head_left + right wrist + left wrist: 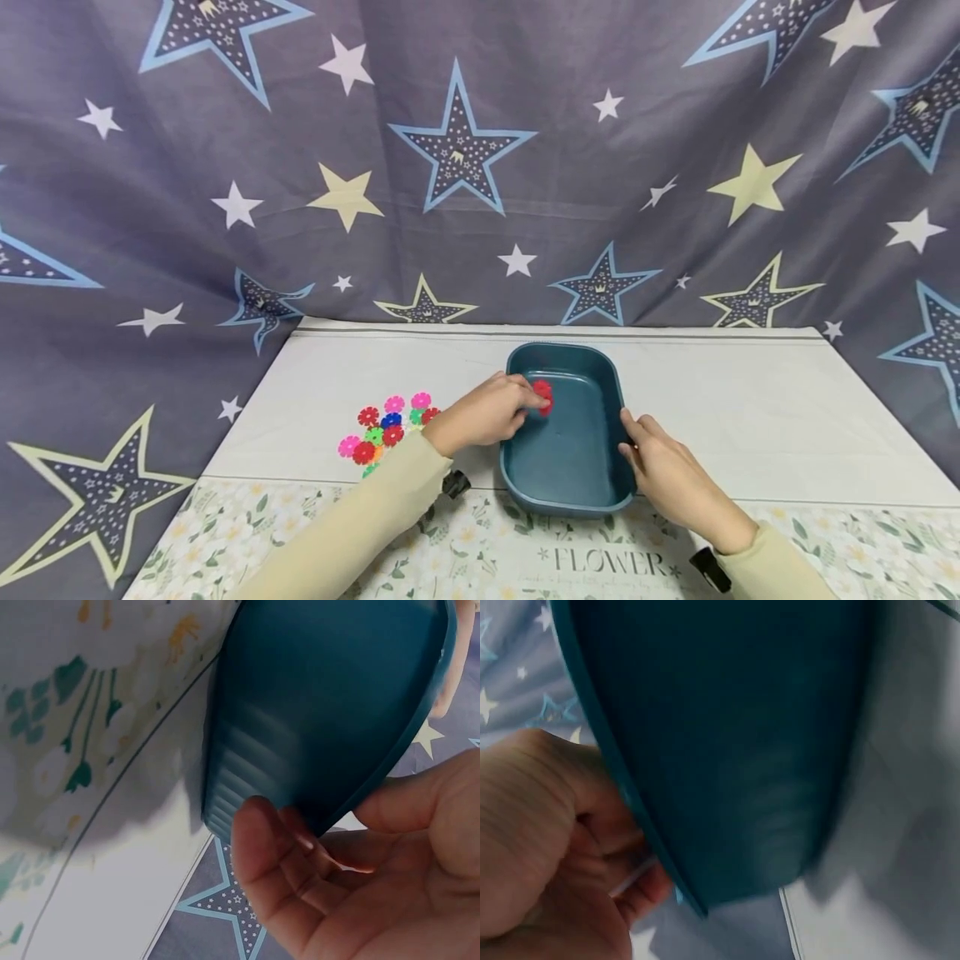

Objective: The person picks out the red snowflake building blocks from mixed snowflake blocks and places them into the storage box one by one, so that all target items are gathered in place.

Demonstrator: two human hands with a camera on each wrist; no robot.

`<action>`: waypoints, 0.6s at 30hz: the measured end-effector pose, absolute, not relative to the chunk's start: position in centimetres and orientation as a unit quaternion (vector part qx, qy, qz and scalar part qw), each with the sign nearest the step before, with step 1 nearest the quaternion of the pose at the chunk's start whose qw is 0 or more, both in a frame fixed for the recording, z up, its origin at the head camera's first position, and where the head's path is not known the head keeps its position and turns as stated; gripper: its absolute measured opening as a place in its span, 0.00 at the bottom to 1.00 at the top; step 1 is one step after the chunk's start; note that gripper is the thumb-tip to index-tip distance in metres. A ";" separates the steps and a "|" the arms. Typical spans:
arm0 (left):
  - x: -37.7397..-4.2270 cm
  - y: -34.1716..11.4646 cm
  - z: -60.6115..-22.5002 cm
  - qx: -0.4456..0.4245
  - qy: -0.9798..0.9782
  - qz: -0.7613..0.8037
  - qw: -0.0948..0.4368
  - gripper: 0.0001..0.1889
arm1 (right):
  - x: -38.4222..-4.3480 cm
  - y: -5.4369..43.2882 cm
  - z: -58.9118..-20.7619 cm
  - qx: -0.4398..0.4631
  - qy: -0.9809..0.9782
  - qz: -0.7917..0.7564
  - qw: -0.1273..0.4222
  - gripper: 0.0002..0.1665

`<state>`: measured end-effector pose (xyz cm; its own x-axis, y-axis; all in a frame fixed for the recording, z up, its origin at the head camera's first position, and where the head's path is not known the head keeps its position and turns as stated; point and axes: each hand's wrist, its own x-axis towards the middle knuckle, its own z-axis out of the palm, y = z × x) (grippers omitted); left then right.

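Note:
A deep teal plastic tray (567, 493) sits on the table in the head view. Over its left rim reaches my left hand (487, 410), its fingertips pinching a red snowflake-shaped plastic disc (542, 388) inside the tray. In the left wrist view, that hand (562, 840) is beside the tray's rim; the disc is hidden there. With thumb and fingers my right hand (671, 471) grips the tray's right side wall. Its curled fingers (259, 840) show against the outside of the tray in the right wrist view.
Left of the tray lies a loose group of several snowflake discs (363, 452) in red, pink, green, blue and orange, partly behind my left forearm. A white and floral cloth (750, 392) covers the table. A grey star-patterned curtain (465, 250) hangs behind.

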<state>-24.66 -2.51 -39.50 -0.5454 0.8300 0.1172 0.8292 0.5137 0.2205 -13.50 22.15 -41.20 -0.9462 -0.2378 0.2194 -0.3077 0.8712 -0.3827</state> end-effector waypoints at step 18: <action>-24.7 1.4 -40.7 0.384 0.921 -0.058 0.005 0.05 | -13.6 22.0 -41.1 0.142 -0.963 0.212 0.086 0.29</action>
